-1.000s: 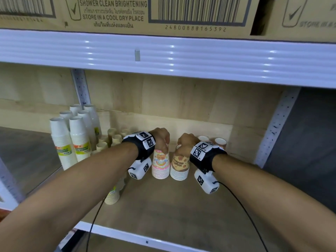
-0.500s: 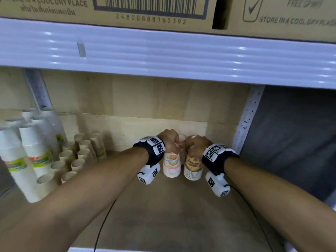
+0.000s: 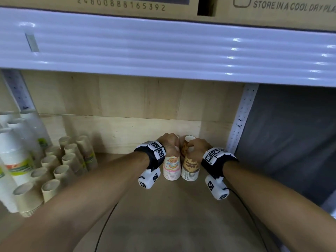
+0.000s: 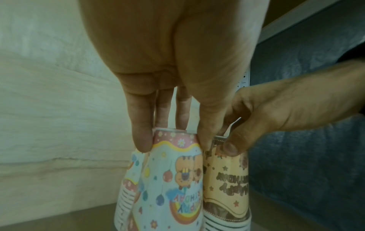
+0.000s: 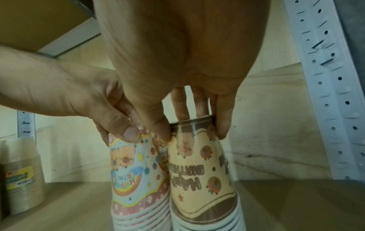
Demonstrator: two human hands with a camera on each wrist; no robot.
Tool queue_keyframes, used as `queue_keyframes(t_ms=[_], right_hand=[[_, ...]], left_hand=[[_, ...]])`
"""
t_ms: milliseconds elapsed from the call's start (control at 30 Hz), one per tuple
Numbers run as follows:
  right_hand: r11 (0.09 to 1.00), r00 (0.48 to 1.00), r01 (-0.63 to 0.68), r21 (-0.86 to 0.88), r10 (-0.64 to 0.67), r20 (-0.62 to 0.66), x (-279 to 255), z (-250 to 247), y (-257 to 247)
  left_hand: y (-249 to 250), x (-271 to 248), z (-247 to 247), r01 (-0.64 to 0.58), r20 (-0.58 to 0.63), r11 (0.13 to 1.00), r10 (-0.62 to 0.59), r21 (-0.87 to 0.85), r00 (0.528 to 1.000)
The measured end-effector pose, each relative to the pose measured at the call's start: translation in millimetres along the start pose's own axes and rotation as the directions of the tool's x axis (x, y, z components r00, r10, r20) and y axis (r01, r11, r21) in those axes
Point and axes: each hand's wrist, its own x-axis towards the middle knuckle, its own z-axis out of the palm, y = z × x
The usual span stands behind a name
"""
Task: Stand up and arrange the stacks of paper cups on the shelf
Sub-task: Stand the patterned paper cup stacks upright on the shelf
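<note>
Two short stacks of upside-down party cups stand side by side on the wooden shelf (image 3: 163, 206). My left hand (image 3: 170, 144) grips the top of the pink-and-blue stack (image 3: 171, 168) (image 4: 173, 179) (image 5: 136, 168) from above. My right hand (image 3: 197, 147) grips the top of the brown-and-cream stack (image 3: 190, 169) (image 5: 201, 168) (image 4: 227, 179) the same way. Another brown cup stack (image 3: 188, 142) stands just behind them, partly hidden by my hands. The two held stacks touch each other.
Tall white cup stacks (image 3: 12, 157) and several kraft-brown cup stacks (image 3: 61, 164) stand at the left of the shelf. A perforated white upright (image 3: 241, 117) bounds the right side. The upper shelf's white edge (image 3: 163, 44) hangs overhead with cardboard boxes on it.
Both hands have slid the two party stacks to the right and back along the shelf, close to the rear wall and the right upright. The stacks now touch.
</note>
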Motion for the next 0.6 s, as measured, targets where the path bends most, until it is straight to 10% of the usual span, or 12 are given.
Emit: queue_keyframes(t_ms=[600], right_hand=[[0.996,0.999,0.052,-0.079,-0.050,0.021,-4.6,-29.2,-56.8]], left_hand=[[-20.3,-36.8,-42.9,0.038,-0.009,0.998,-0.037,0.048,0.999]])
